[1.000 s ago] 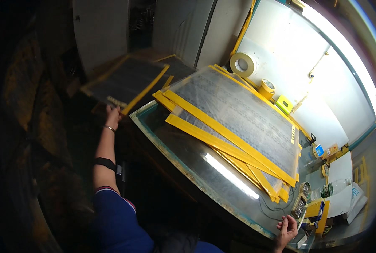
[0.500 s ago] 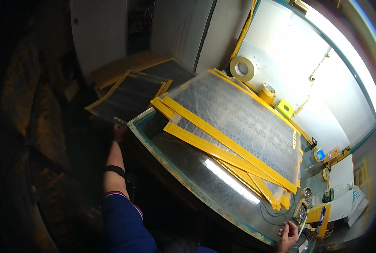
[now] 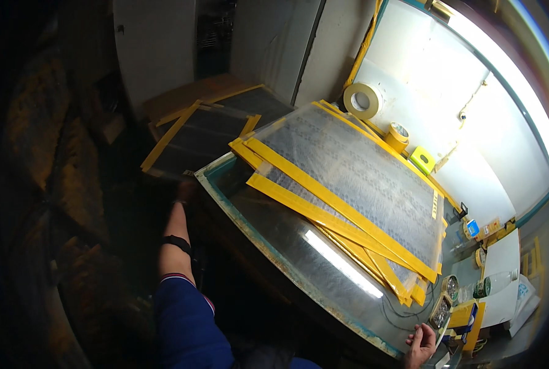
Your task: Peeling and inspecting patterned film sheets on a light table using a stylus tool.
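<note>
My left hand (image 3: 185, 192) is in shadow at the near corner of a dark mesh sheet (image 3: 194, 138) with yellow tape along its edges. It appears to grip that corner; the fingers hardly show. Beside it is the left corner of a glass-topped table (image 3: 280, 227). On the glass lies an uneven stack of translucent sheets (image 3: 354, 178), also bordered with yellow tape. Over the table's front right edge, my right hand (image 3: 421, 345) is loosely curled, fingers somewhat apart and nothing visible in them. Small tins (image 3: 440, 310) of shiny bits stand just beyond it.
Behind the stack are a big tape roll (image 3: 362, 101), a yellow tape roll (image 3: 397, 136) and a lime-green block (image 3: 421, 160). A clear bottle (image 3: 502, 280) lies on the right. Thin wire (image 3: 404, 310) curls on the glass. Another dark sheet (image 3: 259, 104) lies left of the table.
The whole view has shifted slightly, so the table appears farther right. My left hand and the dark sheet have moved a little rightward. My right hand has kept its place and pose.
</note>
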Demonstrator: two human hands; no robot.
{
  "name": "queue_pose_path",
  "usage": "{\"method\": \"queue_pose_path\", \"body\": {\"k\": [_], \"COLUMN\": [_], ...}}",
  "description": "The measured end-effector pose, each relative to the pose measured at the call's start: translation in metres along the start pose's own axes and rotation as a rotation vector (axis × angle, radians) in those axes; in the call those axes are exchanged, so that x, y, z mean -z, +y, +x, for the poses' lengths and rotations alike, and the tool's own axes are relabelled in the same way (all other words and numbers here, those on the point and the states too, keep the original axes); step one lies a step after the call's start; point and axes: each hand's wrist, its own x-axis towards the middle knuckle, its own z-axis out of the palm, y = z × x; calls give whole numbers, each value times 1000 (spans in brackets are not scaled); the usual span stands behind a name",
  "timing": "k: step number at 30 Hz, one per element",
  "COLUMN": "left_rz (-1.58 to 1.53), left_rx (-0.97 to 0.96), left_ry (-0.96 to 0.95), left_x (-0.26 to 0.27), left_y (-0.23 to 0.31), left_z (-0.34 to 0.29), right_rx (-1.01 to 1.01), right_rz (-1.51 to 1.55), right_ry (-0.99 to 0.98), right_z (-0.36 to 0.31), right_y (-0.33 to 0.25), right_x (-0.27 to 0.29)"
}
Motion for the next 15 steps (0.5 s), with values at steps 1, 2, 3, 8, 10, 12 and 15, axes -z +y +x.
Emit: {"method": "queue_pose_path", "body": {"k": [1, 2, 3, 8, 10, 12, 15], "left_rz": [211, 188, 215, -871, -961, -1017, -1158], "left_rx": [-200, -223, -108, 765, 782, 448, 144], "left_ry": [165, 166, 3, 346, 413, 553, 195], "left_x": [3, -4, -7, 67, 150, 242, 347], "left_y": [-17, -13, -5, 38, 92, 133, 262], "left_z": [1, 2, 0, 5, 54, 99, 135], "right_rx": [-10, -37, -63, -94, -115, -127, -161], "right_rz": [25, 56, 79, 130, 147, 187, 228], "right_ry": [0, 52, 110, 80, 85, 39, 8], "right_z": [3, 4, 0, -2, -4, -3, 2], "right_y": [11, 23, 25, 4, -1, -8, -1], "right_x": [3, 5, 5, -8, -4, -2, -4]}}
